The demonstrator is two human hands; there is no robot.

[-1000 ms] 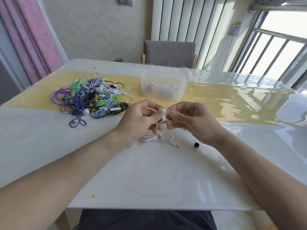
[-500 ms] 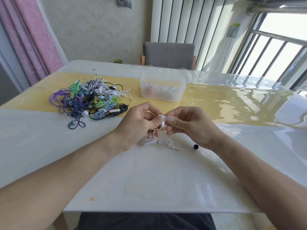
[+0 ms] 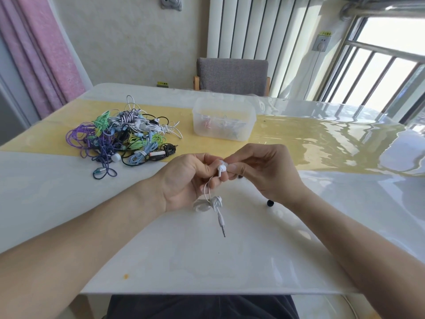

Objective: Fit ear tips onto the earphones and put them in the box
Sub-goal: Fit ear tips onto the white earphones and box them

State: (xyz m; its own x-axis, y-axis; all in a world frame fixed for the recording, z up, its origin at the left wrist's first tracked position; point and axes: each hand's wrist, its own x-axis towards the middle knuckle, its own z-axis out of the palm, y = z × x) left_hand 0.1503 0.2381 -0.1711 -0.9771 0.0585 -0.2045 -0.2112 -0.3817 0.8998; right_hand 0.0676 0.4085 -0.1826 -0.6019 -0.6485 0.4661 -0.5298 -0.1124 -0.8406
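Observation:
A white earphone bud (image 3: pixel 222 168) is pinched between my left hand (image 3: pixel 187 180) and my right hand (image 3: pixel 262 171), just above the table. Its coiled white cable (image 3: pixel 208 203) and jack plug (image 3: pixel 222 223) hang down onto the white tabletop below my hands. Whatever my right fingertips press against the bud is hidden. A small black ear tip (image 3: pixel 270 203) lies on the table beside my right wrist. The clear plastic box (image 3: pixel 224 118), with a few earphones inside, stands beyond my hands on the yellow strip.
A tangled pile of coloured earphones (image 3: pixel 122 134) lies at the left on the yellow runner. A grey chair (image 3: pixel 232 75) stands behind the table's far edge. The near table edge (image 3: pixel 207 292) runs close to my body.
My hands have dropped slightly and turned the bud; the bundled cable and jack now hang lower and the plug points towards me.

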